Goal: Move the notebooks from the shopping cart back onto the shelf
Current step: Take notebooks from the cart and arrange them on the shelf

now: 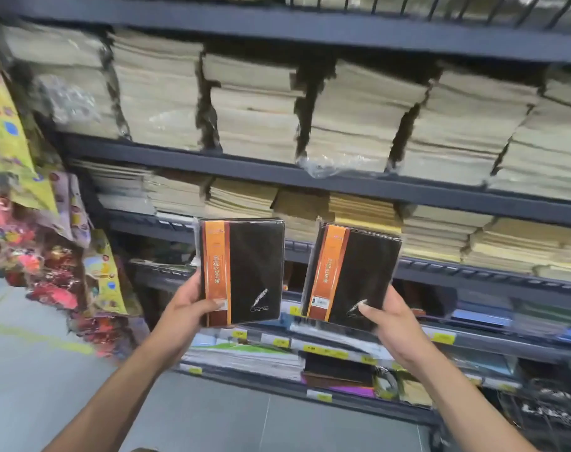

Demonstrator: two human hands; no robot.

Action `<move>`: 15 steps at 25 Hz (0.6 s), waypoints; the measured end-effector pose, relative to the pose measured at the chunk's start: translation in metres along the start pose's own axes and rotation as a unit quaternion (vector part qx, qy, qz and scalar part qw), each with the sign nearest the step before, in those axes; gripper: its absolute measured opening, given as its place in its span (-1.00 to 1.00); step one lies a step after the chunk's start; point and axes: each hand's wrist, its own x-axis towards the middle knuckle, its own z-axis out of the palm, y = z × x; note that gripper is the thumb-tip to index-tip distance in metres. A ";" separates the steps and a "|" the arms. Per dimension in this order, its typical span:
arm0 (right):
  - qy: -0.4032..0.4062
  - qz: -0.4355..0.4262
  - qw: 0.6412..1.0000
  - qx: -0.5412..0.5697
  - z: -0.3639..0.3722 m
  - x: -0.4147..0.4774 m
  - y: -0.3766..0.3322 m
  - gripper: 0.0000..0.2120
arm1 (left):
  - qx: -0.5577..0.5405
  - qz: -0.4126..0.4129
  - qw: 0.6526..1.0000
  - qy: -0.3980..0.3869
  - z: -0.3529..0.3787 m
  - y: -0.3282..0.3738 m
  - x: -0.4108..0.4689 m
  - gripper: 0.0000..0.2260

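Observation:
I hold up two black notebooks with orange spine bands, one in each hand, in front of the dark metal shelf (310,182). My left hand (187,309) grips the bottom left corner of the left notebook (251,269), which stands upright. My right hand (393,327) grips the bottom right corner of the right notebook (359,275), which tilts slightly to the right. Both notebooks are wrapped in clear plastic and show a silver feather mark. The shopping cart is only partly visible as dark wire mesh (545,415) at the lower right.
The upper shelves hold tall stacks of beige paper goods (258,112). Lower shelves carry flat notebooks and yellow price tags (326,350). Colourful packaged items (46,262) hang at the left. Grey floor (49,370) lies at the lower left.

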 end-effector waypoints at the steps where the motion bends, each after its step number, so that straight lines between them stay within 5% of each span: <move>1: 0.006 -0.005 1.000 0.009 0.003 0.005 0.019 -0.47 | -0.005 0.007 1.000 -0.002 -0.001 -0.015 0.006 -0.45; 8: 0.006 -0.054 0.998 0.016 0.024 0.045 0.154 -0.46 | -0.021 0.076 0.996 -0.047 -0.021 -0.144 0.053 -0.35; 15: -0.017 -0.100 0.995 -0.020 0.034 0.060 0.214 -0.45 | -0.025 0.118 0.991 -0.057 -0.030 -0.219 0.083 -0.45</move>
